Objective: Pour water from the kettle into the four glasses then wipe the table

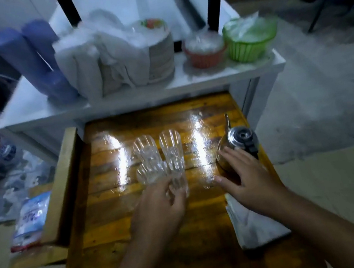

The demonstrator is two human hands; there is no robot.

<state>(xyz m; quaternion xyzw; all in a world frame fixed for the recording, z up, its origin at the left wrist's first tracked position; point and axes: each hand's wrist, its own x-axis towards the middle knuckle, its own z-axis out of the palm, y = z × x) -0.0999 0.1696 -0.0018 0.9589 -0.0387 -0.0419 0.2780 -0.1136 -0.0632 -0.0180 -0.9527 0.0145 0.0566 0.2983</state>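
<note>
Kettle (238,145) stands at the table's (120,223) right edge, your right hand (248,180) spread open against its near side; a careless grab could tip it off. Four glasses (161,159) cluster at centre, touching; your left hand (160,210) is curled around the nearest, and any nudge topples its neighbours. One folded cloth (253,226) lies under your right wrist.
</note>
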